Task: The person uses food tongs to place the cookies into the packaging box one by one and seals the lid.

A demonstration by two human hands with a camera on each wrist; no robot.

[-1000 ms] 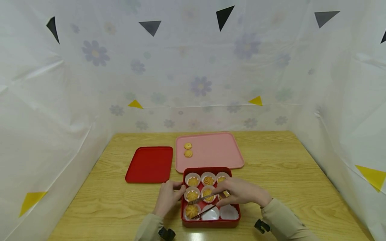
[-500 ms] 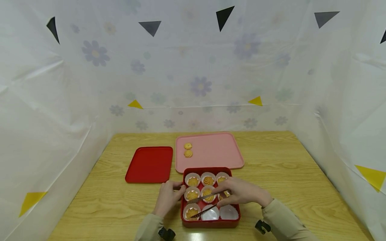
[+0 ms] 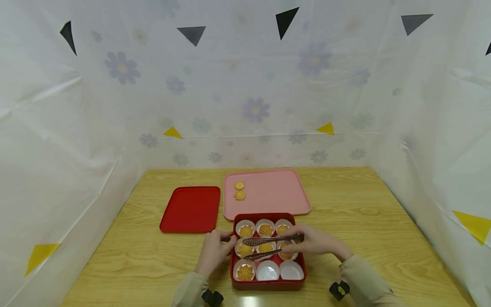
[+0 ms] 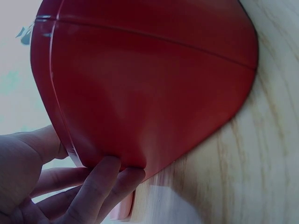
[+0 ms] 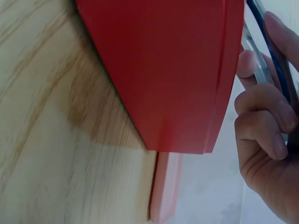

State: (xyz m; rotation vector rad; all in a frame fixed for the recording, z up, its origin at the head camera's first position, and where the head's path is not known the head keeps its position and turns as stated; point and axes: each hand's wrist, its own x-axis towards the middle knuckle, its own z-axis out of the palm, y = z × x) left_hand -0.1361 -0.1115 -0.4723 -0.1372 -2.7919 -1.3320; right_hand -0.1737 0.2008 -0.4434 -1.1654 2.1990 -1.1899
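Observation:
A red box (image 3: 268, 285) of pleated paper cups stands at the table's near side. Cookies fill its back and middle rows; another cookie (image 3: 245, 273) sits in the front left cup. The front middle paper cup (image 3: 267, 270) and front right paper cup (image 3: 291, 270) hold nothing. My right hand (image 3: 316, 240) holds metal tongs (image 3: 268, 240) over the middle row, their arms apart with nothing between them. In the left wrist view, my left hand (image 4: 70, 182) grips the box's rim corner, fingertips against the outer wall (image 4: 140, 93).
Behind the box lies a pink tray (image 3: 272, 192) with two cookies (image 3: 239, 191) at its left. A flat red tray (image 3: 190, 210) is to the left. White patterned sheeting (image 3: 245, 85) encloses the wooden table (image 3: 345, 200) at the back and sides.
The front left cookie has settled lower in its cup. The tongs have spread and moved up and back from it, with my right hand shifting slightly right. My left hand stays put.

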